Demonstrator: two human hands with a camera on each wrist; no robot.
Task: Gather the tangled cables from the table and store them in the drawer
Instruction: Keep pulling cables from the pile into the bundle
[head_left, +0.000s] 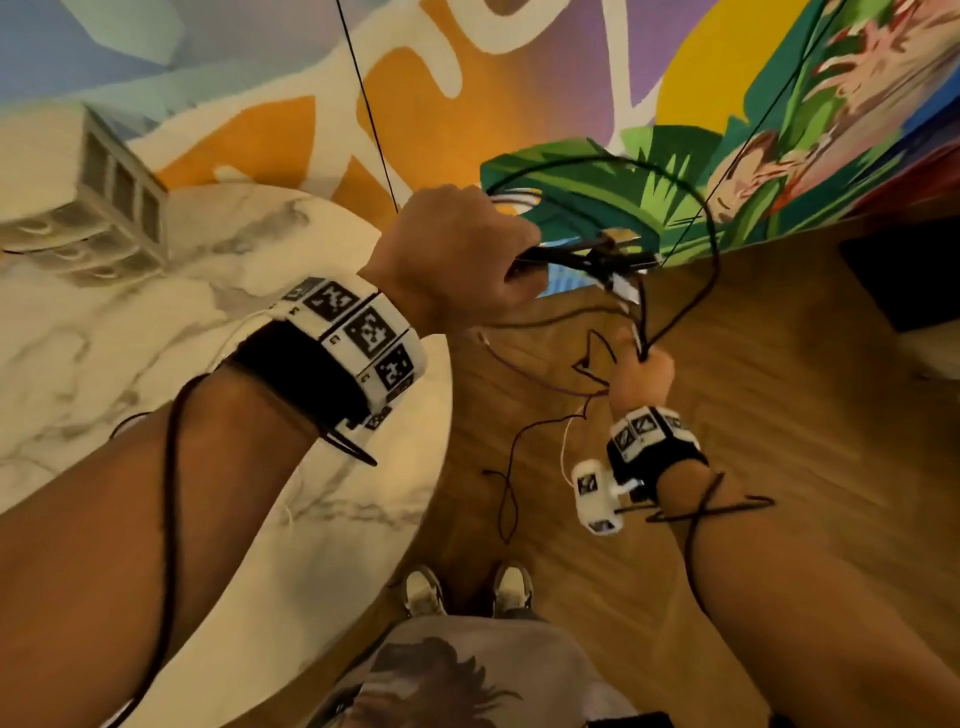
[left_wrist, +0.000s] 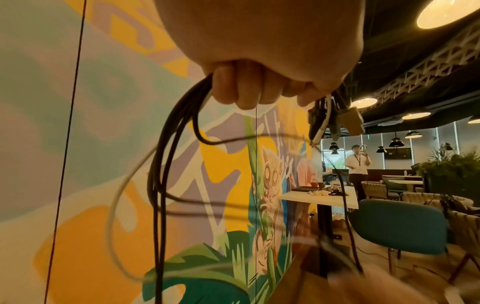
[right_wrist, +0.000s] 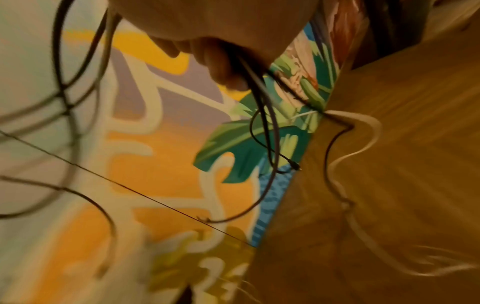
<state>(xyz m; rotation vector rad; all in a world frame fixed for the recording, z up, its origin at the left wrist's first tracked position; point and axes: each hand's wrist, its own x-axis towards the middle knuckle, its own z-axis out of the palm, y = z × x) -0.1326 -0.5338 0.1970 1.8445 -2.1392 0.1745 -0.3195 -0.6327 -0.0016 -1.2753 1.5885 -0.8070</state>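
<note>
My left hand (head_left: 467, 254) is raised beside the round marble table (head_left: 156, 332) and grips a bundle of black and white cables (head_left: 587, 257), with plug ends sticking out past the fist. In the left wrist view the fingers (left_wrist: 233, 90) curl round the cables (left_wrist: 166, 164), which hang down in long loops. Lower and to the right, my right hand (head_left: 641, 376) grips the hanging ends of the same cables (head_left: 675, 322) above the wooden floor. The right wrist view shows its fingers (right_wrist: 221, 67) closed on dark cables (right_wrist: 262, 115) trailing down. No drawer is in view.
A painted mural wall (head_left: 519, 104) stands just ahead. The wooden floor (head_left: 779, 415) lies below, with my shoes (head_left: 467, 592) by the table edge. A white shelf unit (head_left: 104, 197) stands at far left. In the left wrist view, a teal chair (left_wrist: 400, 224), another table (left_wrist: 319, 197) and a person (left_wrist: 357, 162) are farther off.
</note>
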